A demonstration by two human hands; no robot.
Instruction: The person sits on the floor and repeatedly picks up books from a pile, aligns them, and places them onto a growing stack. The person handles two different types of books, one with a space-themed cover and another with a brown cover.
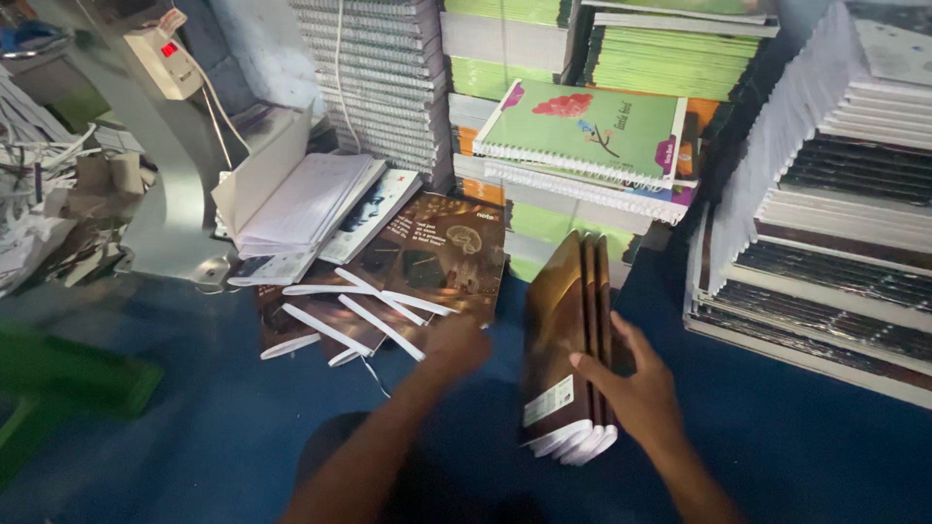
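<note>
A: The right hand (636, 398) is clamped on upright brown notebooks (573, 349) on the blue surface (796, 437); a loose grip lets them fan and topple

B: The left hand (456, 347) lies spread on the brown cover (442, 252); beyond it, nudged white strips (364, 312) could scatter

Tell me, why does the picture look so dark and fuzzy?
Head view: dim light, with the blue floor in shadow; the left hand is smeared by motion blur; glare streaks the glossy brown notebook stack in the right hand; the green shape at left is blurred.
</note>
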